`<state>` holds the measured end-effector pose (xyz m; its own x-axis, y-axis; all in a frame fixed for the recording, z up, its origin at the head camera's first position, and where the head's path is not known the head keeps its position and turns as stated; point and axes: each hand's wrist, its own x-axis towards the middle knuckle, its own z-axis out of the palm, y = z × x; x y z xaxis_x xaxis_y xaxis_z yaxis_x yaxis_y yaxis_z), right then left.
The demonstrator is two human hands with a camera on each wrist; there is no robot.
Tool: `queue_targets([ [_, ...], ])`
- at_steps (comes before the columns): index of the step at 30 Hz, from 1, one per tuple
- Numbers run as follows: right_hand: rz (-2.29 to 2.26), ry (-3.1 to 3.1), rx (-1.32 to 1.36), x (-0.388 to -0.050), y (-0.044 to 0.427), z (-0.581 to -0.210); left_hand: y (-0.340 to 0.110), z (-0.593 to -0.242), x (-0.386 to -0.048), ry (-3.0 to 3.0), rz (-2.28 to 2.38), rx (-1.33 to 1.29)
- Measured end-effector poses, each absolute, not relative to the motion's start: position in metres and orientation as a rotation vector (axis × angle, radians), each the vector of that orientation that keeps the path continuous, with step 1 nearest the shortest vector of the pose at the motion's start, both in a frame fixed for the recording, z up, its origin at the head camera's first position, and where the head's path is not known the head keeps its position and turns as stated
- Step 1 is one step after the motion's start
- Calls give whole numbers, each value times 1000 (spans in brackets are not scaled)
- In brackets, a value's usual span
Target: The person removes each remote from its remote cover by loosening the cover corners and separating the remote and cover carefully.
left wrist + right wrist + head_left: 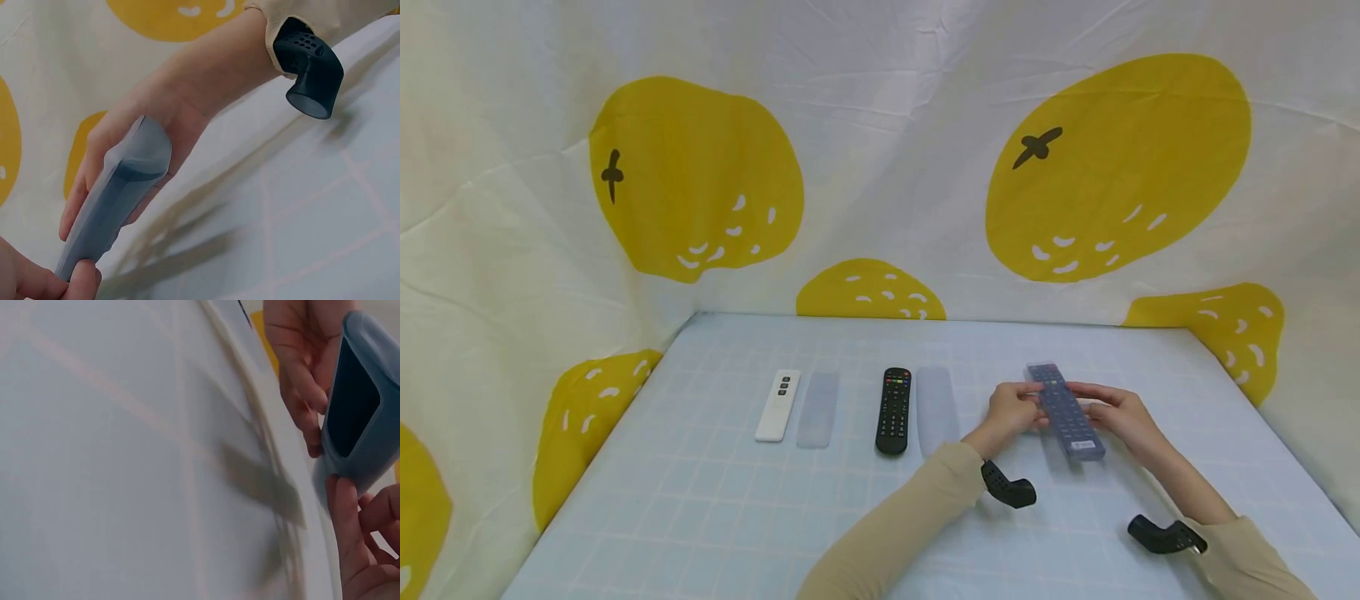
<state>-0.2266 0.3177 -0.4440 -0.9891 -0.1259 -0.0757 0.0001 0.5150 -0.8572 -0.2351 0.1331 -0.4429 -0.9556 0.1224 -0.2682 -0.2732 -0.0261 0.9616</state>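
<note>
Long, bar-shaped remote [1066,412] in a translucent, smooth blue-grey sleeve, raised just above the table's right side; rows of buttons and a pale label at the near end show through. Left wrist view: film flares past the remote's body at one end.

Left hand [1011,408]: thumb and fingers nearly closed, pinching the remote's left edge. Right hand [1116,417]: partly closed, thumb and fingers gripping the right edge.

Left of the hands, in a row: flat, frosted empty sleeve [936,408], its near end close to the left wrist; glossy black remote [893,411], rounded ends, coloured keys at far end; smaller frosted sleeve [817,410]; slim white remote [777,406] with dark buttons.

Surface: table [700,517] under pale blue cloth, faint pinkish grid. Room: creased white fabric backdrop [895,167] on far, left and right sides, large yellow fruit shapes with white flecks.
</note>
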Motion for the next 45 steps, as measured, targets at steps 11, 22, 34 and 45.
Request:
queue_targets([
  [11, -1407, 2622, -203, -226, 320, -439, 127, -445, -238, 1922, 2087, -98],
  [22, -1351, 2673, -302, -228, 323, -439, 120, -445, -238, 1870, 2128, 4],
  [34, -1436, 2727, -521, -225, 325, -438, 116, -436, -233, 2111, 1978, 178],
  [45, -1427, 2771, -427, -227, 320, -433, 114, -433, -231, 2160, 1988, 180],
])
